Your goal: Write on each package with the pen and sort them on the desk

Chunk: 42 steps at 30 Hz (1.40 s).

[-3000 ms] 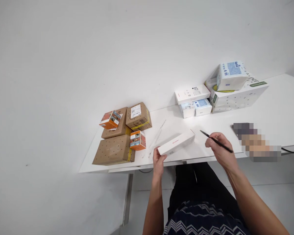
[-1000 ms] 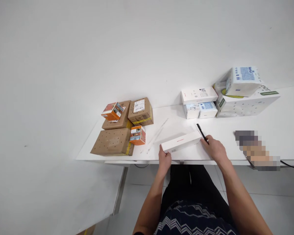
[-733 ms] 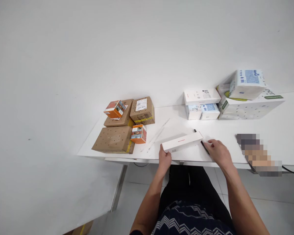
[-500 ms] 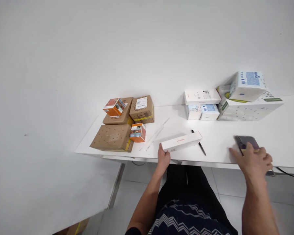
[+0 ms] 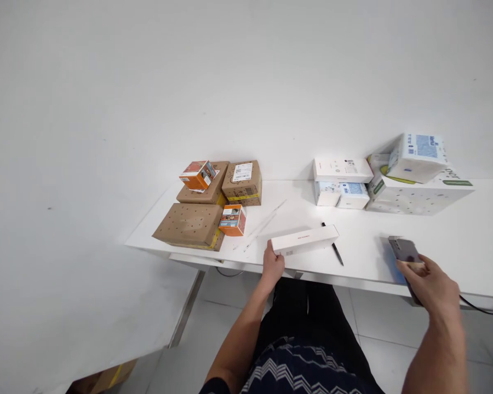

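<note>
The left hand [image 5: 273,268] has its fingers wrapped round the left end of the slim white box [image 5: 304,238], right by the front edge of the desk [image 5: 365,246], while well to the box's right the right hand [image 5: 433,287] grasps a grey phone [image 5: 405,249] in its fingers, a blue glow on the surface beneath! Open room, then: white desktop spreads from the slim box's right end towards the phone, and more runs behind the box to the wall [image 5: 230,82]. A black pen [image 5: 337,255] slants past that right end, partly hidden by the box. Smooth, crisp-edged card, this box; to its left, a small glossy orange carton [image 5: 233,220] sits right beside a dotted brown cardboard box [image 5: 188,224]. Behind the slim box, to the right, a flat white carton [image 5: 342,170] lies on soft-looking printed packs [image 5: 353,196], and farther right stands a large speckled box [image 5: 419,198].
</note>
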### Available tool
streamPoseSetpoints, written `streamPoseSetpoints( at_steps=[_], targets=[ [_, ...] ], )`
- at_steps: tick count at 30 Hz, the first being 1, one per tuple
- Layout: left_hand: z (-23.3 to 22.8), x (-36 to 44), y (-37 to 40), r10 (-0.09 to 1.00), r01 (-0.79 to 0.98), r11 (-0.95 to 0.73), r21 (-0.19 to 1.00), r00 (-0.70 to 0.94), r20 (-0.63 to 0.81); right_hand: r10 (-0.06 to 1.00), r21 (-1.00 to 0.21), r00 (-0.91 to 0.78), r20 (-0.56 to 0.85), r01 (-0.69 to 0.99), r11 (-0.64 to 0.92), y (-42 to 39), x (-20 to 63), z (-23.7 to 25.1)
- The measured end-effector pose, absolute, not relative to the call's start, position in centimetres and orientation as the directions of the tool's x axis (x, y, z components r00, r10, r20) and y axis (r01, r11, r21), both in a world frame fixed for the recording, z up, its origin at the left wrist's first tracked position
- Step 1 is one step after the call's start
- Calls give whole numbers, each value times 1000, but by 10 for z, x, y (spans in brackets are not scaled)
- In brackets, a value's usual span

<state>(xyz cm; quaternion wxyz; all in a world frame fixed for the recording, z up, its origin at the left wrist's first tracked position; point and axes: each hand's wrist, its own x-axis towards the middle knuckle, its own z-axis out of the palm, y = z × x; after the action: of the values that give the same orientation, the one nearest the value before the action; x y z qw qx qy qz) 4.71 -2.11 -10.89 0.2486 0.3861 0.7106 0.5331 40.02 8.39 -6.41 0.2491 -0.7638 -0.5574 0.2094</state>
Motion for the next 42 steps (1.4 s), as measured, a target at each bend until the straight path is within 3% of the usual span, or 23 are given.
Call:
streamPoseSetpoints(
  at_steps=[3,5,8,11,16,21,31,42],
  targets=[
    [-109,47,-21,814,282,159,946,-580,37,918,-864,318,-238,363,-350,68,387,-45],
    [-108,48,-21,810,271,158,950,-585,32,934,-953,223,-280,53,-298,58,373,-32],
    [-105,49,-21,800,254,153,955,-599,31,971,-925,35,-238,-314,-216,45,346,-18],
    [-103,50,-21,799,247,140,959,-600,38,960,-838,-140,-241,-468,-279,27,317,-13],
    [-103,50,-21,808,248,114,962,-587,55,779,-659,-508,-368,-448,-603,-1,268,-19],
    [-104,50,-22,816,262,91,961,-572,78,641,-453,-670,-373,-472,-756,-11,237,-19],
    [-106,50,-21,826,307,85,948,-554,105,651,-297,-698,-299,-580,-758,-9,248,-18],
    [-114,50,-17,809,237,140,961,-587,27,499,-249,-821,-276,-441,-862,-12,225,-10]
  ],
)
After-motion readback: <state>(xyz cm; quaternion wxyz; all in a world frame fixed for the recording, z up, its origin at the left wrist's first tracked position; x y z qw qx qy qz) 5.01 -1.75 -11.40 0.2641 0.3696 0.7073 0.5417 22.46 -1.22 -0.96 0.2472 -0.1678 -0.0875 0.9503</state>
